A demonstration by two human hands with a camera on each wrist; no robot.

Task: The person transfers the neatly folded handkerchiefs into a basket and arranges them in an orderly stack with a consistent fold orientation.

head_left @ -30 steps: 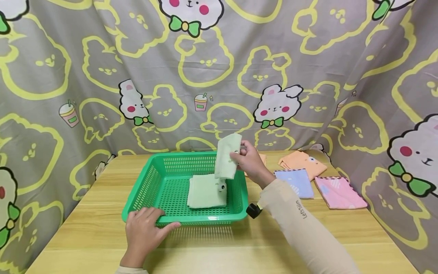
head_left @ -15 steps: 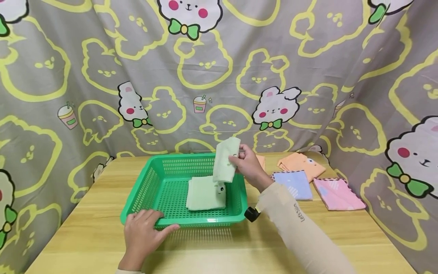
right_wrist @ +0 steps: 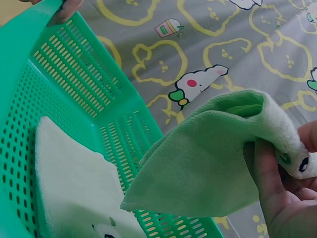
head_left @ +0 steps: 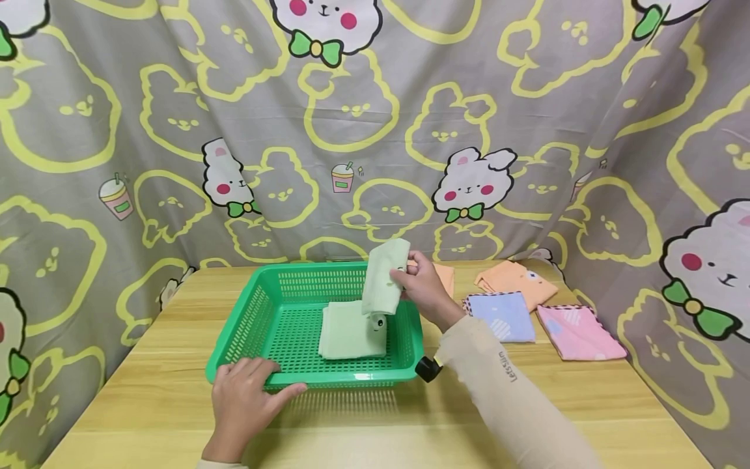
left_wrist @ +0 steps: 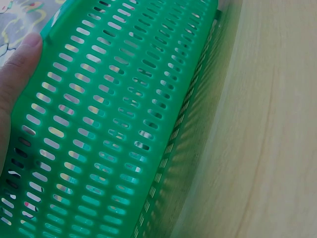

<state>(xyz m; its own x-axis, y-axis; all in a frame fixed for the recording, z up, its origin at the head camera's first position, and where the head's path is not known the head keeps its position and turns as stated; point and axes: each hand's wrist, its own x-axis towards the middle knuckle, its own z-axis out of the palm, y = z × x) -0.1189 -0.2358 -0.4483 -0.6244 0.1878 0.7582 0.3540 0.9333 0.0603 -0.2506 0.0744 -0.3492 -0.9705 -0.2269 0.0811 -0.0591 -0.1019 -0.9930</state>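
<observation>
Bright, even indoor light, soft shadows.
The green perforated plastic basket (head_left: pixel 275 306) casts a faint shadow on the pale wooden table (head_left: pixel 375 417); wrist close-ups look slightly soft, perhaps from nearness.

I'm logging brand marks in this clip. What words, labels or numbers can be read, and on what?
"Let'sslim", roughly: small print along the right sleeve in the head view, too small to be sure of the letters.
Nothing legible on the basket, the towels or the cartoon curtain.
</observation>
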